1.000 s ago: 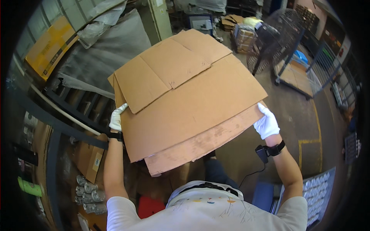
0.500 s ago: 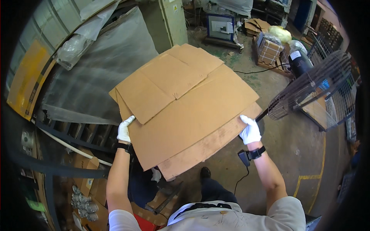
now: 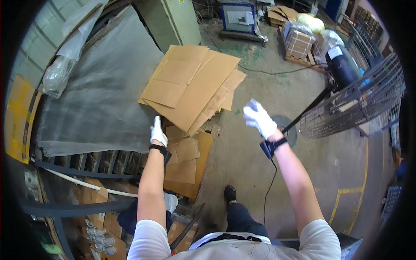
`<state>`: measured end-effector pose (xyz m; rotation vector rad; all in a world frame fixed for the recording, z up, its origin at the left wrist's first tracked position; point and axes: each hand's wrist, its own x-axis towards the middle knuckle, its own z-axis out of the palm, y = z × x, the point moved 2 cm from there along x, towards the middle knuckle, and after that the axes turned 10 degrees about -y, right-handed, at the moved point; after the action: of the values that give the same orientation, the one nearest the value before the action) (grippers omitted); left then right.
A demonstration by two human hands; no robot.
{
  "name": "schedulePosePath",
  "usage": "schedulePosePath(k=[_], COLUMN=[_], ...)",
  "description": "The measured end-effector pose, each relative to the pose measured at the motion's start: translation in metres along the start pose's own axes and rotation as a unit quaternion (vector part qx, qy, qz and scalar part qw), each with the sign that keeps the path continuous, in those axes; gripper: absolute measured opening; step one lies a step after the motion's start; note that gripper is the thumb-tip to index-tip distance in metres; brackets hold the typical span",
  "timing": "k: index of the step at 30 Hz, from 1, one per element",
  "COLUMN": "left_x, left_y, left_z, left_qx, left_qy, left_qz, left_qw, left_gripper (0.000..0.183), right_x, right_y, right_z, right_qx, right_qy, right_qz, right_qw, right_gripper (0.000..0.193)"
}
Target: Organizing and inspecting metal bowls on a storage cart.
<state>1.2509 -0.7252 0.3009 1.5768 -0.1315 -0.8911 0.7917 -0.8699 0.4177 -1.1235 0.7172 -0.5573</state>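
Several flat brown cardboard sheets (image 3: 199, 93) lie loosely fanned, one over another, just ahead of my hands, and whether they rest on anything cannot be made out. White-gloved, my left hand (image 3: 158, 132) is just below their near left edge, its fingers stretched forward and nothing held. My right hand (image 3: 259, 119), gloved likewise, reaches forward beyond their right side with fingers spread, apart from the cardboard. Nearer to me, more cardboard pieces (image 3: 182, 171) lie low on a brown board (image 3: 203, 149), partly beneath the fanned sheets.
A rack under a grey translucent sheet (image 3: 99, 95) stands at the left. A large caged fan (image 3: 351, 99) is at the right, its round base (image 3: 284, 125) on the floor. A pallet with wrapped boxes (image 3: 299, 41) sits at the far right. A cable crosses the floor.
Both hands have let go of the cardboard sheets, which are now farther ahead and turned. My right hand has moved left and forward. The low cardboard pieces have come into view.
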Motion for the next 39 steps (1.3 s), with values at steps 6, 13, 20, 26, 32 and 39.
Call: schedulePosePath(k=[6, 13, 20, 26, 32, 39], left_x=[-0.115, -0.325, -0.535, -0.627, -0.771, -0.944], left_y=[-0.035, 0.026, 0.006, -0.071, -0.121, -0.181], left_z=[0.043, 0.065, 0.033, -0.022, -0.085, -0.210], left_qx=[0.162, 0.307, 0.319, 0.371, 0.313, 0.229], left_qy=[-0.311, -0.639, -0.851, -0.858, -0.889, -0.945], left_qz=[-0.101, -0.016, -0.035, -0.070, -0.059, 0.154], left_qw=[0.931, 0.705, 0.415, 0.348, 0.331, 0.173], left_gripper=[0.097, 0.054, 0.049, 0.037, 0.030, 0.027], right_x=[-0.177, -0.400, -0.637, -0.809, -0.926, -1.057], right_y=[0.111, -0.020, -0.059, 0.019, 0.075, 0.172], right_z=[0.016, 0.136, 0.272, 0.394, 0.547, 0.708], right_qx=[-0.099, -0.372, -0.128, -0.064, 0.083, 0.183], right_qy=[-0.167, -0.108, 0.151, 0.385, 0.585, 0.691], right_qz=[0.219, 0.155, 0.121, 0.001, -0.020, -0.074], right_qw=[0.956, 0.909, 0.973, 0.921, 0.807, 0.696], right_gripper=[0.063, 0.053, 0.044, 0.041, 0.040, 0.043])
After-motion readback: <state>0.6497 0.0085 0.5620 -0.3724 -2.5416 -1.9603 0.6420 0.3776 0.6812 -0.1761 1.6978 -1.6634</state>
